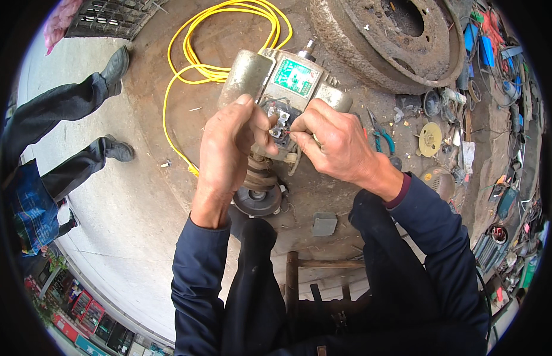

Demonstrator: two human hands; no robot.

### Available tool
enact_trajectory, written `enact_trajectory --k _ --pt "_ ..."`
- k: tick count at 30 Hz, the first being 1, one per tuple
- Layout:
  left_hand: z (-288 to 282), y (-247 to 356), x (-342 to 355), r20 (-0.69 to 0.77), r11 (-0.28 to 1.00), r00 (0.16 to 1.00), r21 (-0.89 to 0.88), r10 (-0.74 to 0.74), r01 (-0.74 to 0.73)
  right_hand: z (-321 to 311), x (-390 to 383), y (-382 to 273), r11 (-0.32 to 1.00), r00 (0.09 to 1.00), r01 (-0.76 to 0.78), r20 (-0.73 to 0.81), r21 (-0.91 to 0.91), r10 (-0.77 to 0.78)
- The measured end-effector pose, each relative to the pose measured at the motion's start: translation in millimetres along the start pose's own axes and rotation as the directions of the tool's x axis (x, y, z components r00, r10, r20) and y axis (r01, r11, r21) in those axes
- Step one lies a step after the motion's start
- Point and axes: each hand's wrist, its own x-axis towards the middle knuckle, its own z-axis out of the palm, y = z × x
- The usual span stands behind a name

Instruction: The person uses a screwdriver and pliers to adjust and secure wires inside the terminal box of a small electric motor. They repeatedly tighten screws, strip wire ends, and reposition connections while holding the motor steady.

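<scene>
Both hands, left (228, 148) and right (335, 145), pinch wiring on the motor (282, 77).

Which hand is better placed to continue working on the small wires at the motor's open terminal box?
Probably the right hand: its fingertips already pinch at the wires in the terminal box of the motor. The left hand grips beside the box, seemingly steadying.

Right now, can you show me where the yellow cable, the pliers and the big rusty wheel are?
yellow cable (195, 41): head view, on the coiled loop.
pliers (384, 141): head view, on a teal handle.
rusty wheel drum (347, 41): head view, on its left rim.
</scene>
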Motion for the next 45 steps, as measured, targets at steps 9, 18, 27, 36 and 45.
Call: enact_trajectory --k 9,18,27,36,45 --pt "1 -4 -2 0.05 0.999 0.999 0.048 0.001 -0.003 0 1 0 1.0 1.0 0.007 0.006 -0.001 -0.007" --pt "2 -4 -2 0.07 0.997 0.998 0.077 -0.007 0.002 0 0 1 1.0 1.0 0.011 0.003 0.01 -0.012" --pt "-3 -1 4 0.027 0.981 0.998 -0.182 -0.057 0.061 3 2 -1 0.999 1.0 -0.005 -0.014 -0.033 0.004" --pt "-11 1 6 0.051 0.894 0.991 -0.428 -0.122 0.132 5 5 -4 0.995 0.999 -0.045 0.006 -0.093 0.046" --pt "-17 6 10 0.045 0.763 0.967 -0.607 -0.249 0.224 7 8 -6 0.987 0.993 -0.102 0.044 -0.125 0.108"
